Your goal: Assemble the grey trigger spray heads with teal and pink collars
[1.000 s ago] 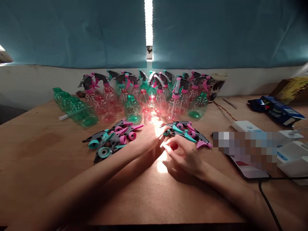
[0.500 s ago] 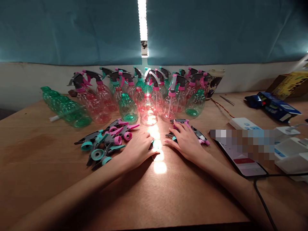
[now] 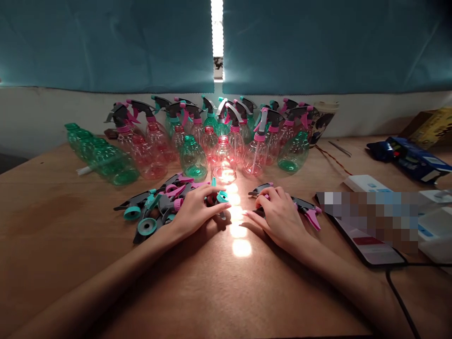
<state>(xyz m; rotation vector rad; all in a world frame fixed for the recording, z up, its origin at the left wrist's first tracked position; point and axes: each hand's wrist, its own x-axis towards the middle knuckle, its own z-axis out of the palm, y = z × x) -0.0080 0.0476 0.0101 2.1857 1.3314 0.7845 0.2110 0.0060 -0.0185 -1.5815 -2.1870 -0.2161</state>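
Slippage looks the likeliest trouble: the left hand (image 3: 194, 207) pinches a teal-collared spray head (image 3: 222, 197) between thumb and fingers, and smooth plastic held near the fingertips could twist loose and drop to the surface (image 3: 212, 282). That spray head sits just on the near side of the open pink bottle (image 3: 223, 161), so a careless forward push might tip the open pink bottle against the other bottles (image 3: 193, 157) close around it. The right hand (image 3: 284, 214), well apart from the left, curls over loose spray heads (image 3: 308, 207) to the near right of the open pink bottle; whether it grips one I cannot tell, since the fingers hide what lies beneath. Those pieces overlap, so a lifted one could drag a neighbour by its lever. A wide sideways sweep might also jar the phone (image 3: 381, 249), well to the right of the open pink bottle.

As for looks, the pinched spray head shows a round, hollow teal collar, its opening uncovered, with a dark grey body mostly masked by fingers. Strong light falls right beside it.
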